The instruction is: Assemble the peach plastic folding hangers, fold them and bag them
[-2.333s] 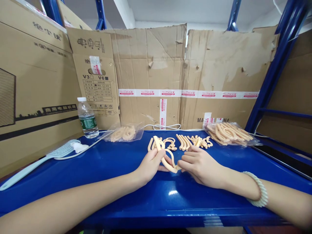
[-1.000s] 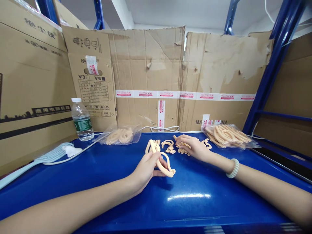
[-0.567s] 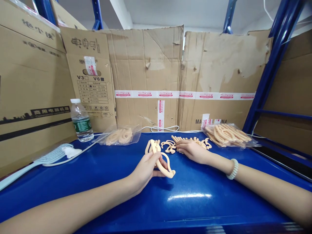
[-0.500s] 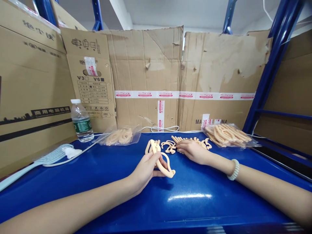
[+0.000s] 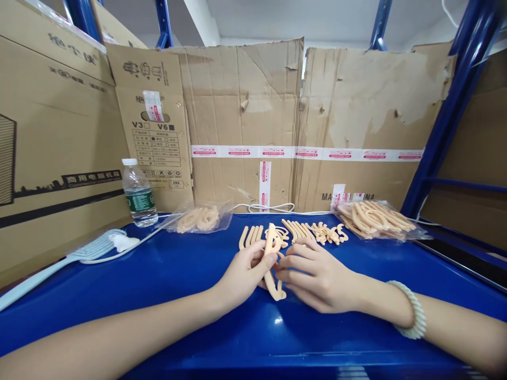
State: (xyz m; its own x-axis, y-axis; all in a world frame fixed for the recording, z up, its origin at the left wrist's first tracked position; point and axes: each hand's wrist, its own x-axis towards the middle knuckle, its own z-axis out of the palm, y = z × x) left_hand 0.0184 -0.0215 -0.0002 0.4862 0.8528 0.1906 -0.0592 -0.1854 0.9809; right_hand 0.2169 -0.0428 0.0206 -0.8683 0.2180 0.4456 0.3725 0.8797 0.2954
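The tan frame [image 5: 271, 241], a long strip with curved pieces along its right side, is held up over the blue table [image 5: 198, 274], its lower end slanting a little to the right. The left hand [image 5: 246, 272] grips the frame from the left, thumb across the front of the strip. The right hand [image 5: 322, 279] is at the frame's right side with its fingers bent in; whether they pinch a piece or only touch the frame cannot be told. Just behind the frame, partly covered by it, lie some curved pieces [image 5: 282, 231]. Behind it to the left is a row of bent sticks [image 5: 252, 236]; behind it to the right are a second row of sticks [image 5: 293, 229] and a pile of small pieces [image 5: 325, 233]. Well to the frame's right lies a full clear bag [image 5: 378, 219] of tan parts. Back to its left are a smaller clear bag [image 5: 200, 218], a water bottle [image 5: 140, 200] standing upright, and a pale blue swatter [image 5: 91, 246] with white tissue [image 5: 123, 241] at its head. Farthest behind the frame stands cardboard [image 5: 241, 116].
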